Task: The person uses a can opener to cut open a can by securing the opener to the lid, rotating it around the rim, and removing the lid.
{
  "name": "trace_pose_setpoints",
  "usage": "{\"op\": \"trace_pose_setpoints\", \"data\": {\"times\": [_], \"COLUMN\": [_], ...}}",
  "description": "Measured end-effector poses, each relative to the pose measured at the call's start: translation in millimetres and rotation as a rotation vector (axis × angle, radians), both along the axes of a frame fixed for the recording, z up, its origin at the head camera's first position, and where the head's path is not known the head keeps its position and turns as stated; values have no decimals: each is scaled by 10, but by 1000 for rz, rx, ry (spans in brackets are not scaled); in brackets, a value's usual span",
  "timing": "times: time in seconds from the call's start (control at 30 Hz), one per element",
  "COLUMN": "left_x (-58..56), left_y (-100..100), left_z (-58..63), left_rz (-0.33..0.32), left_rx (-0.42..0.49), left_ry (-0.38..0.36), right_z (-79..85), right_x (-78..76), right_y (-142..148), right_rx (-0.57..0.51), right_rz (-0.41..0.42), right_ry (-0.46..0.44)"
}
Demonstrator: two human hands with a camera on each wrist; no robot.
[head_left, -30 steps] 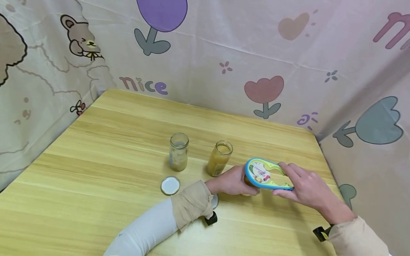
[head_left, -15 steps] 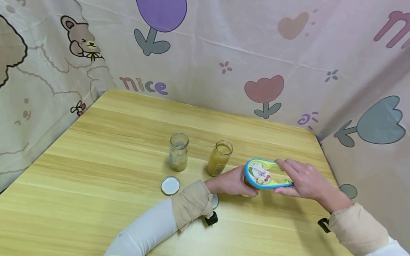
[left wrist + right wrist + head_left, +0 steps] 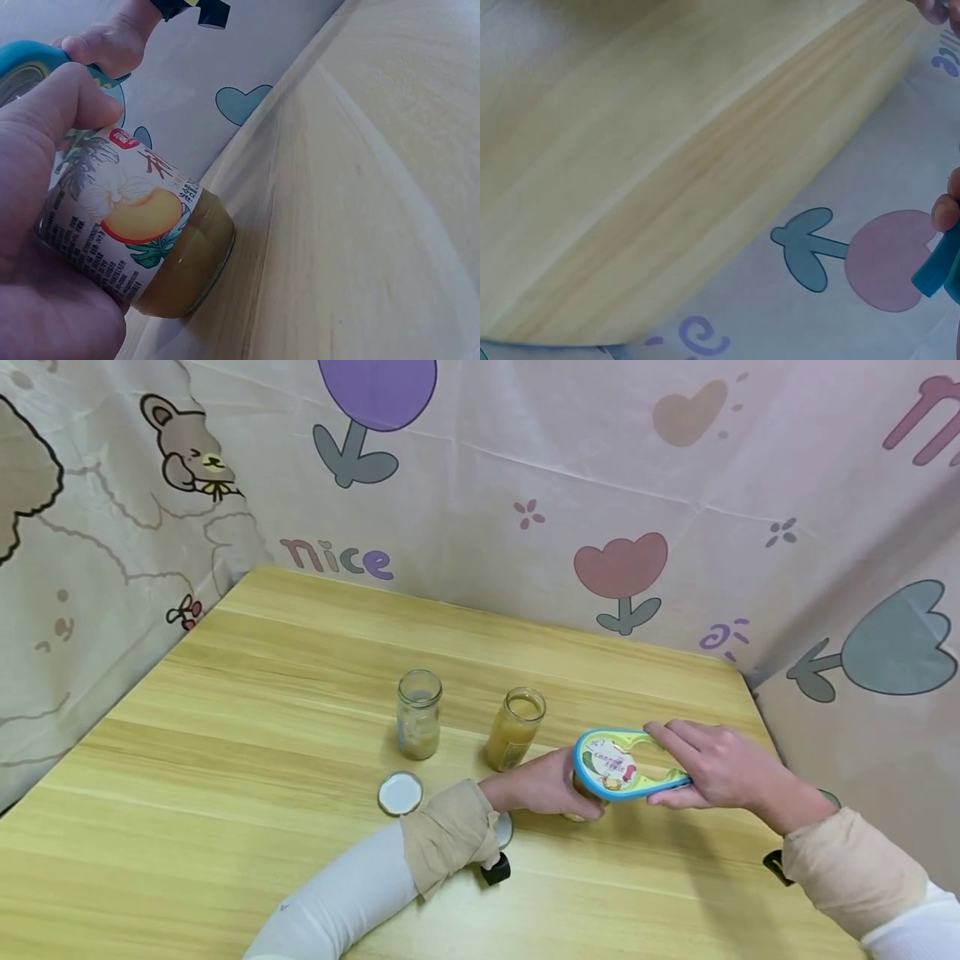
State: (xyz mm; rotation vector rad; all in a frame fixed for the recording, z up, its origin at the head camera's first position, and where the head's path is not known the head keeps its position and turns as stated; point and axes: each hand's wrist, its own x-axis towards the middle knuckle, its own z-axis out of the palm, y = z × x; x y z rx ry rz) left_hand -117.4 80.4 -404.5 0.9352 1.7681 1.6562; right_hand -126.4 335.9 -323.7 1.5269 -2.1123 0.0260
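Observation:
My left hand (image 3: 547, 783) grips a glass jar (image 3: 127, 217) of amber contents with a peach label, its base close to the table in the left wrist view. Over the jar's top lies a blue and yellow-green jar opener (image 3: 609, 767), which hides the lid. The fingers and thumb of my right hand (image 3: 723, 770) hold the opener's handle end. To the left stand two lidless jars, a mostly clear one (image 3: 418, 718) and one with yellowish contents (image 3: 515, 729). A loose lid (image 3: 400, 794) lies near them; another lid (image 3: 504, 831) is partly hidden by my left wrist.
The wooden table (image 3: 247, 710) ends at a patterned cloth wall (image 3: 480, 485) at the back and sides. Both jars stand upright just behind my left hand. A black strap end (image 3: 495, 868) sticks out from my left wrist.
My right hand and forearm have shifted slightly up and to the right, and the opener's handle end has swung a little with them. My left hand has stayed in place.

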Motion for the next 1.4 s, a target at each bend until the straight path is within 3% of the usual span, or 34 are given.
{"op": "trace_pose_setpoints", "data": {"times": [0.57, 0.93, 1.03, 1.2, 1.4], "left_x": [13, 10, -1, -8, -4], "left_y": [-8, 3, 15, 19, 4], "left_z": [-13, -21, -24, -26, -23], "left_rz": [16, 4, 22, 62, 77], "left_rx": [-35, -21, -47, -114, -149], "left_ry": [41, 73, 111, 206, 238], "right_z": [176, 250, 252, 206, 29], "right_x": [40, 126, 168, 312, 513], "right_y": [-47, 12, 84, 204, 292], "right_rx": [69, 8, -23, -68, -173], "right_rz": [-34, -84, -145, -315, -491], "right_ry": [17, 12, -14, -170, -302]}}
